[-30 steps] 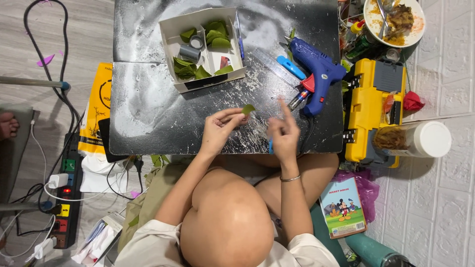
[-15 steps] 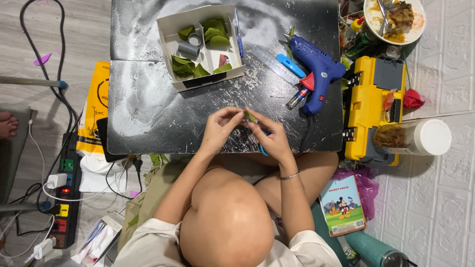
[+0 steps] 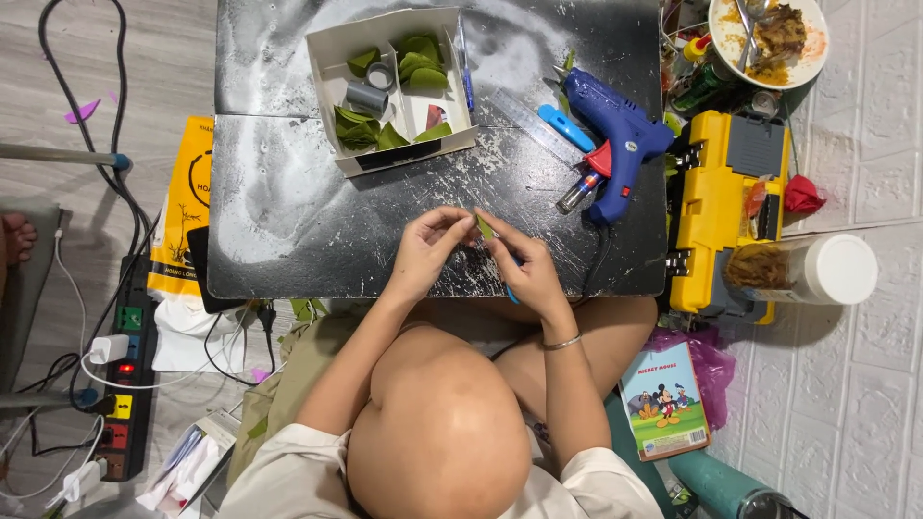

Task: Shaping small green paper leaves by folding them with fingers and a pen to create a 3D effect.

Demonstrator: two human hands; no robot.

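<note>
My left hand and my right hand meet over the near edge of the scratched black table. Between their fingertips they pinch a small green leaf-shaped piece. A thin blue tool pokes out under my right hand; I cannot tell what it is. A bracelet sits on my right wrist. At the far side of the table, an open white cardboard box holds several more green pieces and grey tape rolls.
A blue glue gun, a clear ruler and a small blue cutter lie right of the box. A yellow tool case, a plastic jar, a food plate and a power strip surround the table.
One second ago my right hand was lifted apart with a finger raised while my left held the green piece. My right hand has since come in, and both now pinch it together.
</note>
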